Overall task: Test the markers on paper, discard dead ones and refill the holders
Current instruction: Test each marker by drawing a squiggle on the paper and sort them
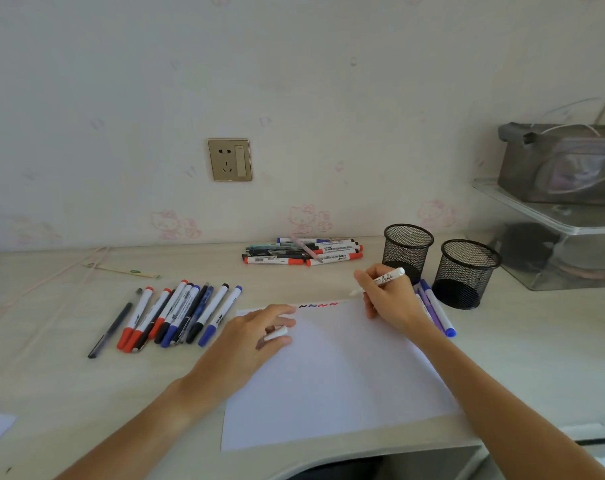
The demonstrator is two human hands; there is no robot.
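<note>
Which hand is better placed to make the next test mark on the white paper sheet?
The right hand. It grips the uncapped white marker with its tip near the white paper sheet's top edge, beside the row of squiggles. The left hand holds the white cap and rests on the sheet.

A pale wood-grain surface carries a white paper sheet; a row of markers lies left of it; a marker pile sits near the wall; two black mesh holders stand right, beside a clear organizer.
</note>
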